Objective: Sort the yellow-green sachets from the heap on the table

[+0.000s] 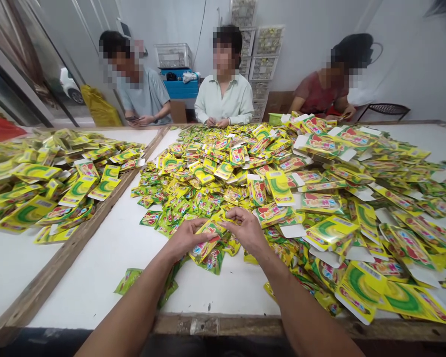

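My left hand point(188, 239) is closed around a small yellow candy box point(201, 252) with pink and white lettering, held at a slant just above the table. At the box's far end, the thumb and curled fingers of my right hand point(243, 229) pinch the yellow end. Whether they also hold a small packet there cannot be made out. Just beyond my hands lies a heap of small green and yellow candy packets point(178, 210). Many boxes with white flaps sticking out, such as one yellow box point(330, 232), are piled to the right.
A wooden strip point(92, 223) divides the white table point(96, 277); more boxes point(78, 191) lie piled left of it. A loose green packet point(128, 280) lies near my left forearm. Several people sit across the table. Stacked crates point(265, 67) stand behind them.
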Tool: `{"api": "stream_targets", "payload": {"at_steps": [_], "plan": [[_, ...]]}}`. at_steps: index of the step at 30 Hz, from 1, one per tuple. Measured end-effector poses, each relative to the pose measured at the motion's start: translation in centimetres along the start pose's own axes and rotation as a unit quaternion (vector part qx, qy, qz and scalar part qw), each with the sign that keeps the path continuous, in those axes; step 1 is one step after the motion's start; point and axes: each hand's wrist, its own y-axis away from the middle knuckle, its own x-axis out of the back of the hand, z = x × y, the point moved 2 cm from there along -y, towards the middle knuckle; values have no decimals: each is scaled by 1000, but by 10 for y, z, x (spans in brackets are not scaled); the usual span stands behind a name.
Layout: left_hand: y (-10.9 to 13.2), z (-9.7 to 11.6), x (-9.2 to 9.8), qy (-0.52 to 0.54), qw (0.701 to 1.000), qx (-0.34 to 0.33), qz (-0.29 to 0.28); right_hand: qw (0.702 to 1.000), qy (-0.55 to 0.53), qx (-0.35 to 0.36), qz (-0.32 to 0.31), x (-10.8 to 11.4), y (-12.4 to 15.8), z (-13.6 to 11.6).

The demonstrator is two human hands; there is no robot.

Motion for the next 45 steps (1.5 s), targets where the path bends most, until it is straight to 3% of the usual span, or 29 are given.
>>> {"api": "stream_targets", "payload": {"at_steps": [3,6,10,13,19,25,28,30,32,33,34,35,36,37,38,39,40,41,43,45], "plan": [[-2,-2,0,45,999,4,11,1000,-16,-6,-2,-4,2,-5],[-3,-2,-1,86,996,-2,15,999,-19,28,42,-6,3,-10],[-3,-2,-3,105,994,-8,21,995,39,62,67,-6,5,-15],[-2,-4,-3,110,993,-5,31,996,73,45,19,-7,8,-18],[-3,-2,0,126,991,7,49,992,1,10,-124,-13,12,-22],[-2,4,-7,138,988,-1,74,959,-211,-98,-160,-25,12,-13],[1,5,-6,50,997,-6,59,975,-168,-83,-122,-24,11,-9],[10,12,11,-81,993,-10,87,993,-82,-32,-72,-21,10,-10],[31,30,47,-232,955,-5,185,1000,-15,10,-23,-16,9,-12],[45,44,69,-297,918,9,263,1000,3,20,-4,-14,9,-13],[61,60,93,-360,862,40,355,1000,13,23,14,-12,8,-14],[77,77,115,-415,787,73,450,999,16,20,34,-10,7,-14],[92,95,132,-452,688,102,559,998,15,15,53,-9,6,-14],[102,111,144,-483,603,91,628,998,12,9,68,-8,6,-14],[106,123,149,-507,542,63,667,997,10,2,79,-8,5,-13],[104,129,149,-524,517,36,676,996,8,-2,84,-9,4,-12],[94,129,145,-541,530,9,653,996,10,-3,85,-10,4,-10],[79,124,138,-554,571,-9,606,996,15,1,83,-12,4,-9],[36,101,118,-571,682,-19,457,996,32,8,77,-13,4,-5],[-7,74,98,-582,740,-17,336,996,46,8,70,-12,4,0]]}}
